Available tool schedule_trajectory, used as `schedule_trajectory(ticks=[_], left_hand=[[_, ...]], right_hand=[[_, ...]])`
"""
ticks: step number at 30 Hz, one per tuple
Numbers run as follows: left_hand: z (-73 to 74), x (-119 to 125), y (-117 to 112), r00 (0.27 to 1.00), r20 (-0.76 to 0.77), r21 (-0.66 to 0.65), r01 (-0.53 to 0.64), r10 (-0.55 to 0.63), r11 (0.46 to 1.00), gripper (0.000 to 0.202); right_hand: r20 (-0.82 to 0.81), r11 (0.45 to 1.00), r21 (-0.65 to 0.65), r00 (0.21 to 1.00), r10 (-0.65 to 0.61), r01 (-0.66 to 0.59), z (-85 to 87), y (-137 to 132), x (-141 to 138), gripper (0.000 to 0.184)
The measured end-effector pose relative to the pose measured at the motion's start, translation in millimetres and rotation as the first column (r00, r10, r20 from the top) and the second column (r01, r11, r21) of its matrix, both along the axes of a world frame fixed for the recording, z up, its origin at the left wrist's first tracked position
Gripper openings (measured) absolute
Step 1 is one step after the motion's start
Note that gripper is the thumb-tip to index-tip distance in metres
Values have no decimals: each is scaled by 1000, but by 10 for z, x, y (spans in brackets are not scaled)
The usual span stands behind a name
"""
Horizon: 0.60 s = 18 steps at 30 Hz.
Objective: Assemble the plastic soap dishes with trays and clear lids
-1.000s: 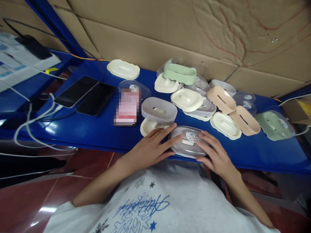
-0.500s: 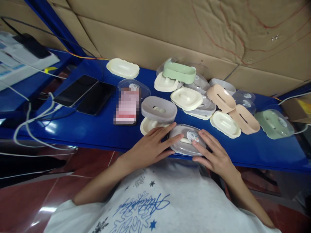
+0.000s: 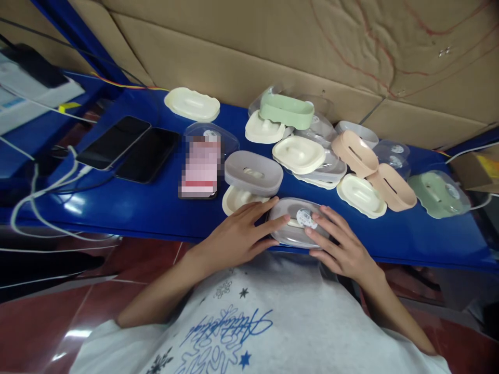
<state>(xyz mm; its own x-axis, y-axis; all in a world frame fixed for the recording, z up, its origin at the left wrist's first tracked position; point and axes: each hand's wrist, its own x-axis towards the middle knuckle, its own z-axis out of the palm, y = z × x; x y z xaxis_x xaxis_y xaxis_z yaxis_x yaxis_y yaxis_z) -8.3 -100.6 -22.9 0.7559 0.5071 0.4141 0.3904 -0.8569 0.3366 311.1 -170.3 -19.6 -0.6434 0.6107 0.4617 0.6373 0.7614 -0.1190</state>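
A grey soap dish with a clear lid [image 3: 288,236] and a round white label lies at the front edge of the blue table, between my hands. My left hand [image 3: 244,228] has its fingers spread, the tips resting on the lid's left side. On the right side, my right hand [image 3: 341,241] also lies with fingers apart, touching the lid near the label. Just behind my left hand, a grey soap tray [image 3: 253,169] leans on a cream soap dish base [image 3: 232,200], partly hidden by that hand.
Behind are cream dishes [image 3: 298,154], a green tray [image 3: 286,111], peach trays [image 3: 392,187] and clear lids. A green dish [image 3: 434,192] is far right. Leftward lie a lit phone [image 3: 200,169], dark phones [image 3: 146,156] and white cables [image 3: 37,202]. Cardboard [image 3: 241,49] walls the back.
The view has shifted slightly, so things on the table appear a little further left and up. My hands stay on the lidded soap dish in nearly the same pose.
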Motion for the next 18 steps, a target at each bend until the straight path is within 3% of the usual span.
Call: schedule_trajectory(ticks=[5, 13, 18], left_hand=[[13, 8, -3, 1000, -2, 4, -12, 12, 1000, 48], [26, 27, 4, 999, -12, 32, -39, 39, 999, 50], [51, 29, -5, 999, -4, 77, -37, 37, 996, 50]], right_hand=[[-29, 996, -87, 999, 13, -16, 24, -11, -4, 77], [-67, 947, -288, 983, -171, 145, 32, 50, -21, 86], [-96, 953, -243, 973, -211, 183, 221, -19, 201, 81]])
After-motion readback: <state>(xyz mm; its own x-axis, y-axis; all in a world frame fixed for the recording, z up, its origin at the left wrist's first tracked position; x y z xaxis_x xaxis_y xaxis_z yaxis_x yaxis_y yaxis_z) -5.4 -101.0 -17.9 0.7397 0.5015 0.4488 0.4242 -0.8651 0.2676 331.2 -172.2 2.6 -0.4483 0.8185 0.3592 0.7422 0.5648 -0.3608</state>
